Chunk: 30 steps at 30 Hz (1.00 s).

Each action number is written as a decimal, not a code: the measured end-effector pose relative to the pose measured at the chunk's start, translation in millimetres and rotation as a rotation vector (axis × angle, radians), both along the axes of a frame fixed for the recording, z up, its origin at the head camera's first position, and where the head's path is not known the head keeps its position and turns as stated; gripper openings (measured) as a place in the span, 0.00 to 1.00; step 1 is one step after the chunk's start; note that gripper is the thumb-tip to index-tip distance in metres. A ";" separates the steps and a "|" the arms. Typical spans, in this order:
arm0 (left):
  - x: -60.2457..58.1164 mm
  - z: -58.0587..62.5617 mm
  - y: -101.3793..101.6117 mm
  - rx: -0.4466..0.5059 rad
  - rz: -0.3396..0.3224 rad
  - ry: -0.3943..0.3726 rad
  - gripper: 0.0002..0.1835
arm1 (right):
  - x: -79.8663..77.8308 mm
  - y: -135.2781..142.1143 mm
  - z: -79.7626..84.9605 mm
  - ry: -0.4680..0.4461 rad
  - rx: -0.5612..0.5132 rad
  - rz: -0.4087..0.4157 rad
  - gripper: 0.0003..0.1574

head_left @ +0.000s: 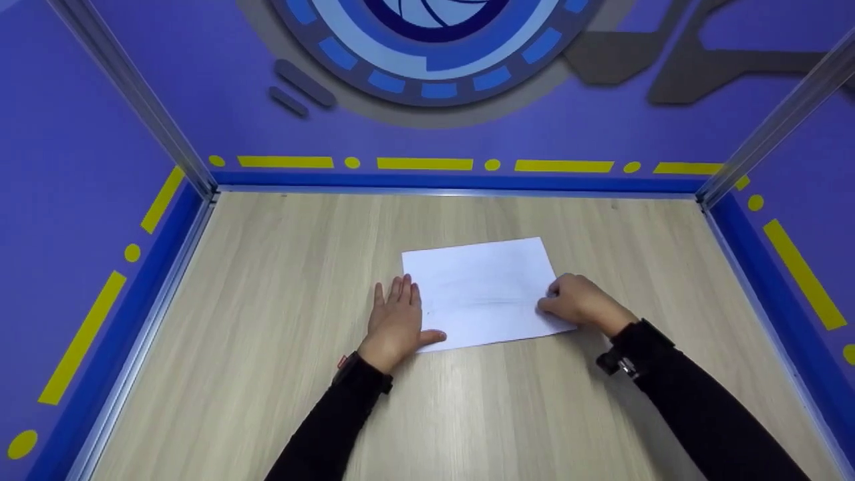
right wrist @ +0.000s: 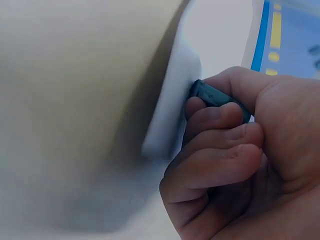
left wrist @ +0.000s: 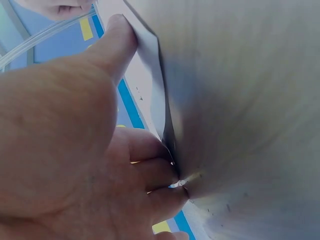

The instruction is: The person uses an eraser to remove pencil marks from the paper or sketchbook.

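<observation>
A white sheet of paper (head_left: 484, 277) lies slightly turned on the table, with a faint grey line and smudges across its middle. My left hand (head_left: 394, 329) rests flat along its left edge, fingers straight and thumb spread over the lower left corner. In the left wrist view the near edge of the paper lifts a little off the table. Near the right edge, my right hand (head_left: 582, 304) pinches a small dark green eraser (right wrist: 216, 95) between thumb and curled fingers, its end against the paper. From the head view the eraser is hidden by the hand.
The wood-grain table (head_left: 294, 267) is bordered by metal rails. Blue-purple panels with yellow markings stand at the back (head_left: 427, 147), left and right. Dark bands with devices sit on both wrists.
</observation>
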State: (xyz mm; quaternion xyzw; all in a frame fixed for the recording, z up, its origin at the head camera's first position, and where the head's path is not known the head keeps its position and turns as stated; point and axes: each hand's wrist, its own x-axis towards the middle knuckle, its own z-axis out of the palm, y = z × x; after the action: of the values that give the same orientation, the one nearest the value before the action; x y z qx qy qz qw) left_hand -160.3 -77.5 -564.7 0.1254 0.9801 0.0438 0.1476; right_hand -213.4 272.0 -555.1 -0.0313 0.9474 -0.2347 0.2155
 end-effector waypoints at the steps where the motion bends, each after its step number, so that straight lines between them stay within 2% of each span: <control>1: -0.1 0.2 -0.3 -0.002 0.000 0.001 0.65 | 0.0 2.7 0.0 -0.008 0.001 -0.008 0.24; 6: -0.3 1.8 -0.5 -0.012 -0.005 0.011 0.65 | 1.9 4.9 0.8 -0.031 0.009 -0.016 0.16; 11: 0.7 1.8 0.5 -0.020 -0.010 0.009 0.65 | 3.5 3.0 6.0 -0.020 0.041 -0.003 0.16; 17: -0.4 2.0 1.9 0.004 -0.006 0.002 0.65 | 3.6 -8.6 12.8 0.042 0.006 0.016 0.28; 23: 0.1 3.3 1.9 0.000 -0.009 0.011 0.65 | 3.3 -42.0 16.0 0.036 -0.047 0.071 0.29; 30: 0.7 1.7 0.4 0.009 -0.008 0.029 0.65 | 2.7 -99.8 17.0 0.038 -0.077 0.157 0.30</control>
State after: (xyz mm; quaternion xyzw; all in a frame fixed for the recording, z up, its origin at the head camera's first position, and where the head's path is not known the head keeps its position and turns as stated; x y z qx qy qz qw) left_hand -159.6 -77.1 -563.0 0.1307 0.9814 0.0459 0.1331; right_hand -210.7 172.2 -538.1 -0.1181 0.9363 -0.2525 0.2137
